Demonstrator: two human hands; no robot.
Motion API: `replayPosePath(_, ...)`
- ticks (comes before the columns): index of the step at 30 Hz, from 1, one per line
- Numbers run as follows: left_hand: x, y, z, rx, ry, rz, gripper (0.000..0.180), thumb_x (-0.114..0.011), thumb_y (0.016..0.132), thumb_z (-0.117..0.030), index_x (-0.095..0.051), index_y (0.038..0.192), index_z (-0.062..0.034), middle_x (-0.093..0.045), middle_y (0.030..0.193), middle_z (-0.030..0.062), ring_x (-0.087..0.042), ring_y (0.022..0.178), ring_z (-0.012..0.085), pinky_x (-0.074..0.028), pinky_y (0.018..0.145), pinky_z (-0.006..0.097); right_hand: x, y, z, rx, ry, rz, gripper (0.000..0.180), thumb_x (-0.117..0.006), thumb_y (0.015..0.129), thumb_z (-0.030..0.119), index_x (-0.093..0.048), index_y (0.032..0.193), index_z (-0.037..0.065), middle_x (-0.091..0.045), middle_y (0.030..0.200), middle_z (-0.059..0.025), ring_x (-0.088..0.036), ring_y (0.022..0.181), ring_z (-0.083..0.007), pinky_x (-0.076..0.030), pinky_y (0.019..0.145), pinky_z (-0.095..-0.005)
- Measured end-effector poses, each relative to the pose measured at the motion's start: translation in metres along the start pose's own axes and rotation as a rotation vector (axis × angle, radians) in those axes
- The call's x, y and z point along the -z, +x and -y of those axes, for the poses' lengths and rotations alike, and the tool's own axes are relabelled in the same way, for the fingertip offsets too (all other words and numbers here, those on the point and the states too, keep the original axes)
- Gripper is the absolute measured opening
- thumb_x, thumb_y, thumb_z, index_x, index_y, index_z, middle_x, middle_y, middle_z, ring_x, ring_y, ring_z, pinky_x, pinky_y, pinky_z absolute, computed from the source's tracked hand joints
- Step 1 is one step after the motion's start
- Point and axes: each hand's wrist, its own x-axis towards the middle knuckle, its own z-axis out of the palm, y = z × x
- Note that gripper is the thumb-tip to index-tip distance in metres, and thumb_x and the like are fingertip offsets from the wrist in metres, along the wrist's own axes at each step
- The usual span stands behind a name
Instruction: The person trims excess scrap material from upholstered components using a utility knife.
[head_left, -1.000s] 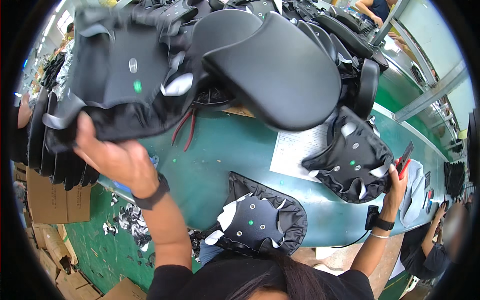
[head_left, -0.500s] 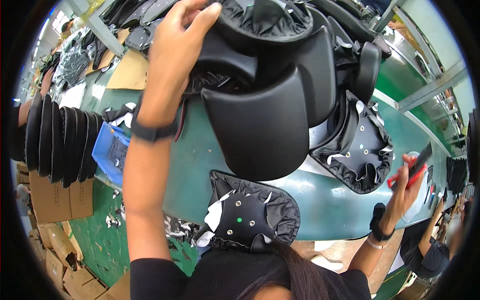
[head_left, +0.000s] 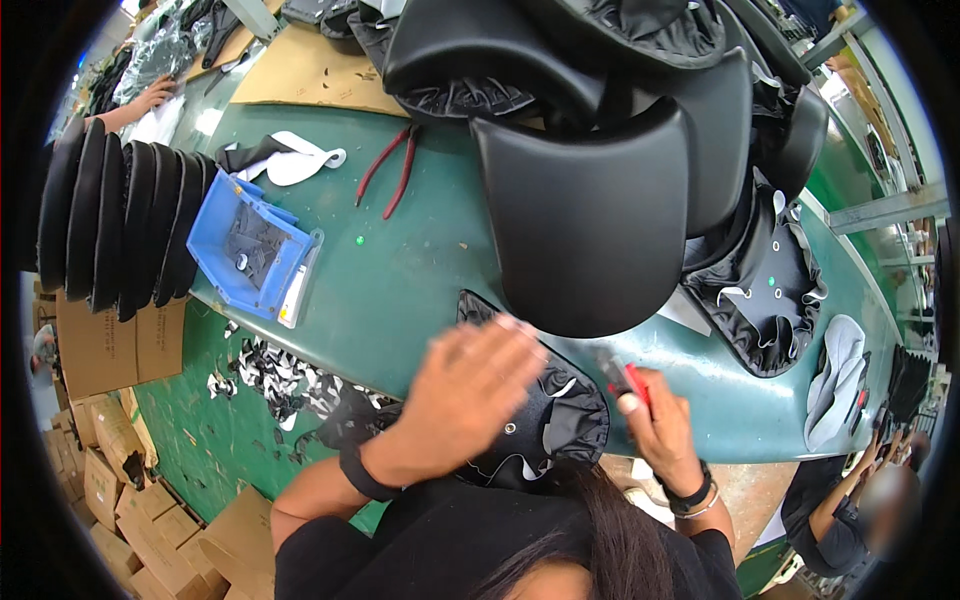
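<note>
My left hand [head_left: 470, 395] is over a black padded panel [head_left: 575, 410] at the table's near edge, fingers stretched out and a little blurred, with nothing visible in it. The panel's gathered black cover and a metal eyelet show beside the hand, which hides the rest; whether it touches is unclear. Just right of the panel, my right hand [head_left: 660, 420] is closed around a red-handled tool [head_left: 632, 382] with a grey, blurred blade-like end pointing up and left. Beyond both hands lies a smooth black cushion [head_left: 590, 220], its curved edge toward me.
More black cushions [head_left: 720, 150] are heaped behind. Another underside-up panel [head_left: 765, 300] lies at right, near a grey cloth [head_left: 838, 370]. Red-handled pliers [head_left: 405, 175], a blue bin [head_left: 215, 250] of small dark pieces and stacked black pads [head_left: 110, 220] are leftward. Scraps [head_left: 290, 380] litter the floor.
My left hand has come down from the far cushion pile to the near panel. My right hand has moved left with the red-handled tool, close to that panel. The view has shifted left.
</note>
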Motion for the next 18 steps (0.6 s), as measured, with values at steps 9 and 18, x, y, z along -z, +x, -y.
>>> replayPosePath(9, -0.030, -0.021, -0.019, -0.067, -0.038, 0.058, 0.042, -0.050, 0.087, -0.018, -0.062, 0.125, -0.0035, -0.061, 0.123, 0.0091, -0.055, 0.117, 0.0256, -0.038, 0.108, 0.044, 0.020, 0.030, 0.033, 0.416, -0.454, 0.238, 0.058, -0.068, 0.085, 0.014, -0.045, 0.136, 0.003, -0.062, 0.091, -0.0127, -0.062, 0.078, -0.0312, -0.049, 0.057, -0.0406)
replayPosePath(18, -0.031, -0.020, -0.018, -0.029, -0.140, -0.032, 0.037, -0.054, 0.084, -0.015, -0.066, 0.115, -0.0012, -0.063, 0.114, 0.0090, -0.058, 0.110, 0.0248, -0.043, 0.103, 0.042, 0.037, 0.043, 0.031, 0.475, -0.590, 0.238, 0.064, -0.073, 0.080, 0.012, -0.050, 0.139, 0.011, -0.049, 0.068, -0.0049, -0.051, 0.056, -0.0195, -0.043, 0.048, -0.0335)
